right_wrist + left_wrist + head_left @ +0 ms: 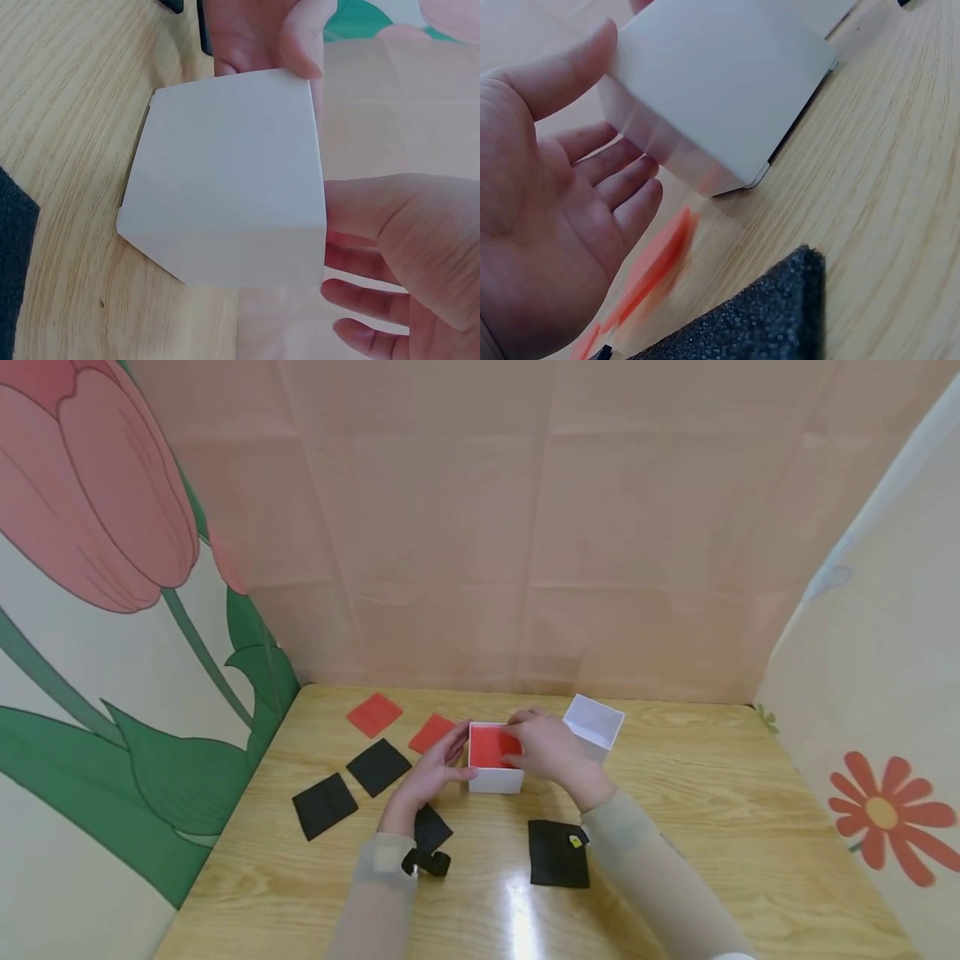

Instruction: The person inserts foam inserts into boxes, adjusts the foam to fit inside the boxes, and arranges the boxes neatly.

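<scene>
My left hand (429,774) lies relaxed against the white box (496,782) at twelve o'clock; I can't tell whether my right hand (549,745) pinches the red sheet (487,746) inside. Uneven pressing could crease it.

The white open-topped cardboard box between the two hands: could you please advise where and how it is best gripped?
Probably grip the white cardboard box by its opposite outer walls, left hand from the left, right hand from the right: those walls are flat, and the box stands opening-up with a flat red piece inside, so keep the opening clear.
</scene>
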`<state>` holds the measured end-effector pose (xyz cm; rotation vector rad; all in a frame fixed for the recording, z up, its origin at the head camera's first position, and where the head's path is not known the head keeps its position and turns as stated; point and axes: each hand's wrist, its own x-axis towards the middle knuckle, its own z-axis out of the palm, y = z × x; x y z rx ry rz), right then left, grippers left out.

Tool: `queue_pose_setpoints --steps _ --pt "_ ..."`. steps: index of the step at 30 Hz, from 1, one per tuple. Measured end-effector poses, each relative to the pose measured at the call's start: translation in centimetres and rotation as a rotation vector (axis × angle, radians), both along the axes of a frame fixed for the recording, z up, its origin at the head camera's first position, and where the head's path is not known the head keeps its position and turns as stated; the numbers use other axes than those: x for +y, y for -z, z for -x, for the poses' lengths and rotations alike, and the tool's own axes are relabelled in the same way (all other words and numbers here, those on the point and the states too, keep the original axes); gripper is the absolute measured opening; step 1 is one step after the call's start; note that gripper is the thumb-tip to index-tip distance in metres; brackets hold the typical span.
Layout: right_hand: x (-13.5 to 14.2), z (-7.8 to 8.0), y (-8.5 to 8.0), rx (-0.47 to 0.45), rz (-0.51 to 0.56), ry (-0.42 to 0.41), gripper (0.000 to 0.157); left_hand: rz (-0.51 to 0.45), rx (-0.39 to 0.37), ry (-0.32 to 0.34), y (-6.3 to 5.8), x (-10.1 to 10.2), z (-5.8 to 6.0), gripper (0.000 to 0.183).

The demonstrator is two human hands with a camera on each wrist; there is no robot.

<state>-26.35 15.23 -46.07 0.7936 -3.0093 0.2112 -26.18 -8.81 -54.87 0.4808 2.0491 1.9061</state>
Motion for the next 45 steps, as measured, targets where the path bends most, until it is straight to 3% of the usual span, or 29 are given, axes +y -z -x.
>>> queue_pose_setpoints --steps 28,31,37,45 --pt "-0.1 0.0 0.5 0.018 0.018 0.040 0.044 -0.025 -0.019 0.009 0.0 -0.1 0.0 0.094" --pt "0.3 -0.1 0.8 -0.030 0.119 0.063 0.048 -0.024 -0.017 0.017 0.0 -0.1 0.0 0.093" --pt "1.6 -0.8 1.8 -0.194 0.479 0.135 0.075 -0.028 -0.016 0.020 -0.1 0.0 -0.2 0.095" --pt "2.8 -1.1 3.9 -0.348 0.754 0.091 0.100 -0.026 -0.016 0.020 -0.1 -0.1 -0.1 0.096"
